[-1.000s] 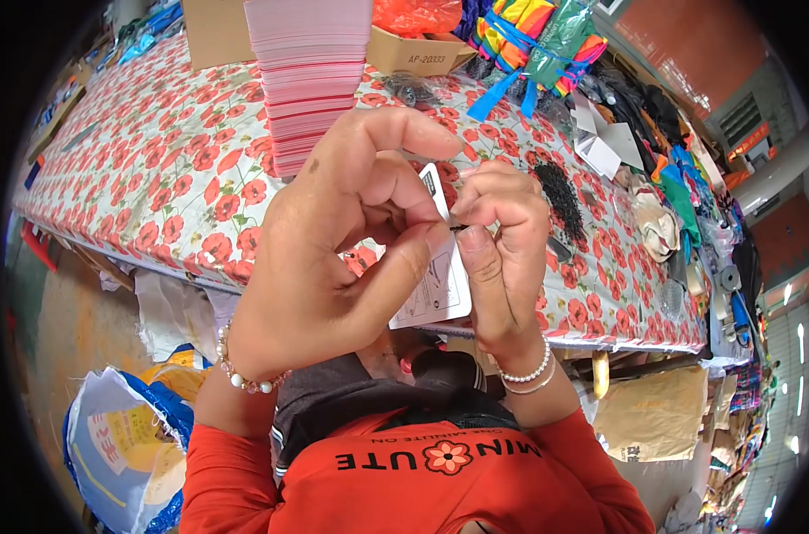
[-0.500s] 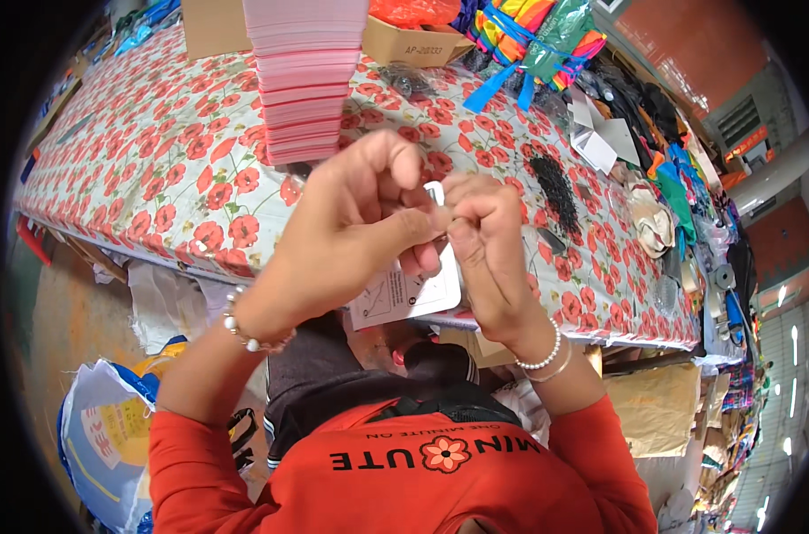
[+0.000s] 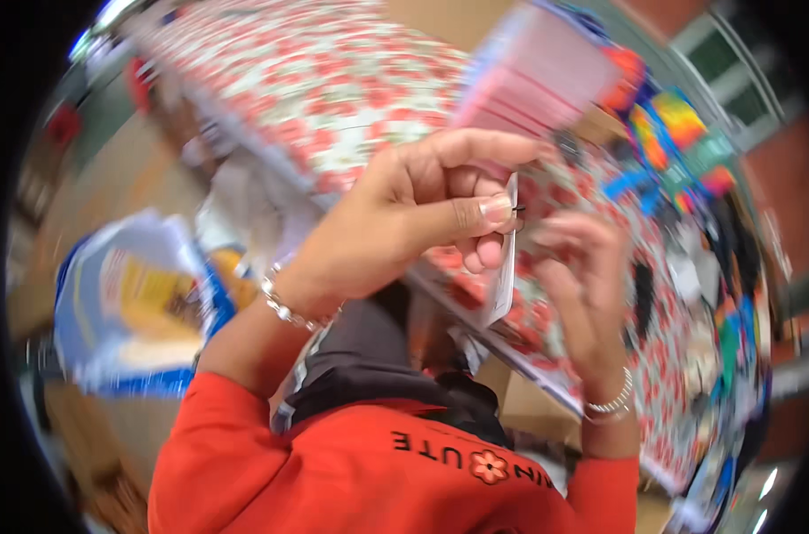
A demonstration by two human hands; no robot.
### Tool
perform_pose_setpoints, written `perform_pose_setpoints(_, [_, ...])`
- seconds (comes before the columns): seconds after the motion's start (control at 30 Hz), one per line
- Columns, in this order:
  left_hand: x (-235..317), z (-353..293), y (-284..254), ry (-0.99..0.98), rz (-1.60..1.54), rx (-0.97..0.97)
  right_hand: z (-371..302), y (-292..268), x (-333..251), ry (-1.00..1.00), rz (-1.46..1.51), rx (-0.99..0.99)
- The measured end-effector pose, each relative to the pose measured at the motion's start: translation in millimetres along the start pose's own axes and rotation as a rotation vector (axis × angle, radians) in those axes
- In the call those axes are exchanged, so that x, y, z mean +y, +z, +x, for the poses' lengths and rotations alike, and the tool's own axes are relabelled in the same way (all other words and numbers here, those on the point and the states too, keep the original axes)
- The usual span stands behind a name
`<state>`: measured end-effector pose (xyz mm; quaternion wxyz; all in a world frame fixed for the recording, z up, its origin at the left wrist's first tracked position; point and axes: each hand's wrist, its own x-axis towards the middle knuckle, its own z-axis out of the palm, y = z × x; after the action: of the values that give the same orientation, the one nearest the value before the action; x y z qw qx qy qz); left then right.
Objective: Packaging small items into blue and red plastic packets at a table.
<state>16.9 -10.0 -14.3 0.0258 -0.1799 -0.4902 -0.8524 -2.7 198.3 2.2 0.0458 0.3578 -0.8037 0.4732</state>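
Note:
My left hand is closed on a white printed card, gripped between thumb and fingers and turned almost edge-on. At the thumb tip a small black piece sticks out past the card; its kind is too small to tell. Just to the right of the card is my right hand, smeared by motion. Its thumb and curled fingers look apart, and nothing shows between them. Both hands are raised above the near edge of the table, which has a red-flowered cover.
On the table stands a tall stack of pink and white sheets. Colourful bundled fabric lies beyond it, with a heap of black bits nearer me. To my left, a blue-and-white sack sits on the floor.
My view has swung left. The card has turned from facing me to nearly edge-on in my left hand. My right hand has come off it and moved right.

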Motion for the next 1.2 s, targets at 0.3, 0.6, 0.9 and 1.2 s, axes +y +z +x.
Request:
perform_pose_setpoints(0.3, [160.5,-225.8,-117.3,-0.045,0.957,0.705,34.9,-3.6,21.7,-0.064,0.083,-0.176])
perform_pose_setpoints(0.6, [108.8,-297.0,-300.2,-0.677,0.720,1.086,58.2,20.3,33.3,-0.040,-0.066,-0.502])
perform_pose_setpoints(0.9, [134.4,-208.1,-253.5,-0.523,1.737,0.754,-1.7,-101.4,127.1,0.061,-0.565,-0.031])
perform_pose_setpoints(1.2, [100.4,-101.6,-92.3,-0.080,1.023,0.256,-91.2,-204.7,284.2,0.157,-1.107,0.238])
